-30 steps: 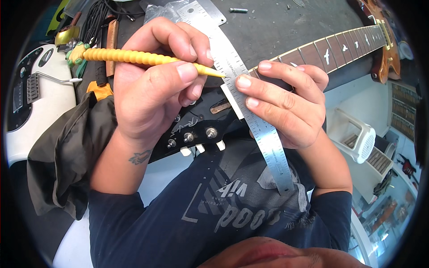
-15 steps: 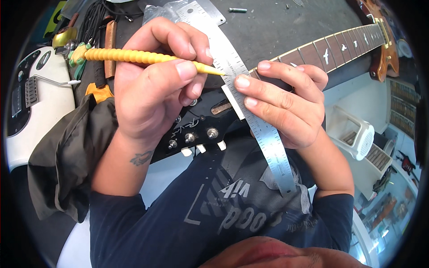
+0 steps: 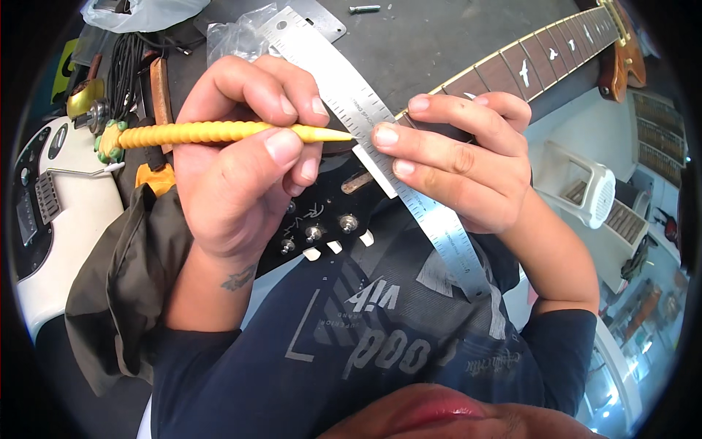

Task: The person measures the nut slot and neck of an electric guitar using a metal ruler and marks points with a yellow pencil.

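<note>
A yellow ribbed pen (image 3: 212, 133) with a green figure at its end is pinched between the thumb and fingers of my left hand (image 3: 219, 164). Its tip meets the edge of a long steel ruler (image 3: 325, 66), close to the white nut (image 3: 376, 172) of a guitar. My right hand (image 3: 468, 164) presses its fingertips on the ruler, holding it across the neck; the thumb is hidden. The black headstock (image 3: 300, 219), with metal tuner posts and white tuner buttons, lies below the ruler. The dark fretboard (image 3: 504, 77) with bird inlays runs to the upper right.
A white electric guitar (image 3: 80, 197) stands at the left beside a dark cloth (image 3: 121, 278). Cables (image 3: 128, 73) and a clear plastic bag (image 3: 238, 36) lie on the dark bench. A small screw-like metal part (image 3: 364, 9) is at the back; a white stool (image 3: 585, 194) stands right.
The pen's tip has shifted slightly down and left along the ruler's edge, and the pen lies more level. My right hand keeps its hold on the ruler. The whole view has shifted a little.
</note>
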Motion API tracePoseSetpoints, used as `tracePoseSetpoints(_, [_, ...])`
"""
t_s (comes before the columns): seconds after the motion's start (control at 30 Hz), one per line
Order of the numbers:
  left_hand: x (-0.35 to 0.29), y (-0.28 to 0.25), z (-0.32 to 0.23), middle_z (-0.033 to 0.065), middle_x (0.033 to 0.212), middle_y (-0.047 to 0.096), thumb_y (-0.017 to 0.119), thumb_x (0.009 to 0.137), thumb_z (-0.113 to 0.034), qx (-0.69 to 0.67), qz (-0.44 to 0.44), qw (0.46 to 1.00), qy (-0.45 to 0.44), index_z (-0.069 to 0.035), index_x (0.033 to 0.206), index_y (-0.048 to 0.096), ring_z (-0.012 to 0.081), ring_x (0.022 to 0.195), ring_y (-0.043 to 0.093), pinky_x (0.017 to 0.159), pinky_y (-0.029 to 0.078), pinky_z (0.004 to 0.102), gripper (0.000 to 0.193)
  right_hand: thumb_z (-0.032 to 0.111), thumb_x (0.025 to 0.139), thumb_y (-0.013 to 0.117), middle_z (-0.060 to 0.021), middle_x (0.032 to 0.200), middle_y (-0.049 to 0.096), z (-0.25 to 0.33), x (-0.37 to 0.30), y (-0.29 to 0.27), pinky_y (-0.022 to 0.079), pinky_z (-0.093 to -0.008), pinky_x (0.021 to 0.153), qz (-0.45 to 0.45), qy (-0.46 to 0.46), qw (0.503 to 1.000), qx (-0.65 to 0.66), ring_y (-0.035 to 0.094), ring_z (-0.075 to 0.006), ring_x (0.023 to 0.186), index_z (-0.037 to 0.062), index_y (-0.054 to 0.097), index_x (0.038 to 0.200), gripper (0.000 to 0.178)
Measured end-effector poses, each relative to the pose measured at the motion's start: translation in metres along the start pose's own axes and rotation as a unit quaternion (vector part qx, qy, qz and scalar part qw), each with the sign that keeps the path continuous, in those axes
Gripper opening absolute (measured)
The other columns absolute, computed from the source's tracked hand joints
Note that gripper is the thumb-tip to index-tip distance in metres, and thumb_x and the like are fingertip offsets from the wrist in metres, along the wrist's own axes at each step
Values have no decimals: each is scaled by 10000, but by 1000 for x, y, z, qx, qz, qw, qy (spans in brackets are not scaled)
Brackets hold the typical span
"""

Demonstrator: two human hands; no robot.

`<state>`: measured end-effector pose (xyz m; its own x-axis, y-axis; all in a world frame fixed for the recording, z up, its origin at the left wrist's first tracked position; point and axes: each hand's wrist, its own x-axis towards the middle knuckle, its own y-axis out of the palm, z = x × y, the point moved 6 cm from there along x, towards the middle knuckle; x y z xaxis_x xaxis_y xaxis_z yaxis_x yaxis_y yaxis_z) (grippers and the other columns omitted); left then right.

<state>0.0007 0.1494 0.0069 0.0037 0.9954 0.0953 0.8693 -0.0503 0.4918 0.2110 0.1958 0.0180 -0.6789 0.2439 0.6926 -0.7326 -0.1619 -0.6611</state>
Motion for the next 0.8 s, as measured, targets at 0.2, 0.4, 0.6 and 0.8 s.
tracePoseSetpoints(0.2, [1, 6, 4, 176, 1120, 577, 600, 967, -69, -3, -4, 1000, 0, -10, 1090, 539, 101, 719, 565, 611, 459, 216, 149, 158, 870, 779, -26, 1144, 832, -2, -2, -8, 390, -360, 944, 15, 6, 1000, 3, 762, -242, 1079, 143, 751, 960, 96])
tracePoseSetpoints(0.4, [1, 3, 4, 172, 1107, 578, 596, 967, -71, -9, -8, 1000, -4, -11, 1104, 547, 103, 715, 558, 602, 450, 217, 157, 171, 804, 824, 3, 1114, 837, -2, 3, -7, 389, -338, 897, 6, -3, 1000, -2, 774, -211, 1052, 159, 769, 871, 87])
tracePoseSetpoints(0.6, [1, 5, 5, 171, 1110, 579, 596, 966, -71, -8, -7, 1000, -1, -12, 1105, 545, 103, 713, 558, 598, 448, 216, 159, 168, 809, 821, -2, 1113, 837, -2, 1, -9, 388, -333, 906, 3, 4, 1000, 3, 775, -214, 1054, 155, 768, 865, 78])
tracePoseSetpoints(0.8, [2, 10, 5, 178, 1120, 584, 595, 973, -70, -10, -8, 1000, 3, -13, 1104, 545, 99, 714, 561, 598, 455, 214, 152, 167, 811, 819, 0, 1111, 837, -3, -3, -13, 392, -330, 916, -4, 7, 1000, 3, 775, -210, 1050, 157, 768, 863, 73])
